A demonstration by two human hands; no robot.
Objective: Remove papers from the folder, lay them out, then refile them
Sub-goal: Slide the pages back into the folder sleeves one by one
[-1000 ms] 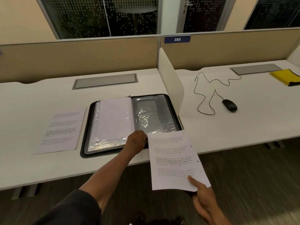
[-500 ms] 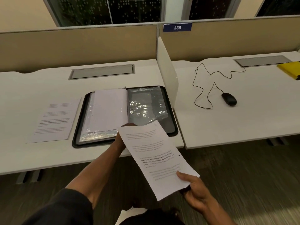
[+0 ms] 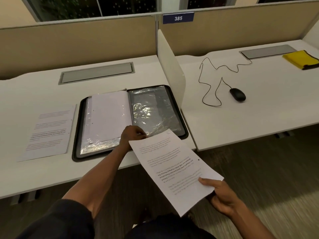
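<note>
White tabletop (image 3: 51, 169) carries the open display folder (image 3: 131, 121) near its front edge; left hand (image 3: 132, 137) pinches a plastic sleeve (image 3: 151, 111), right hand (image 3: 222, 195) pinches the printed sheet (image 3: 174, 169), which could crumple entering

2 loose papers (image 3: 176, 169), 1 folder (image 3: 131, 121), 1 mouse (image 3: 237, 94), 1 yellow cloth (image 3: 301, 59)

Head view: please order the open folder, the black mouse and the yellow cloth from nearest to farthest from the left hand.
1. Open folder: under the left hand.
2. Black mouse: neighbouring desk, to the right.
3. Yellow cloth: far right corner.
</note>
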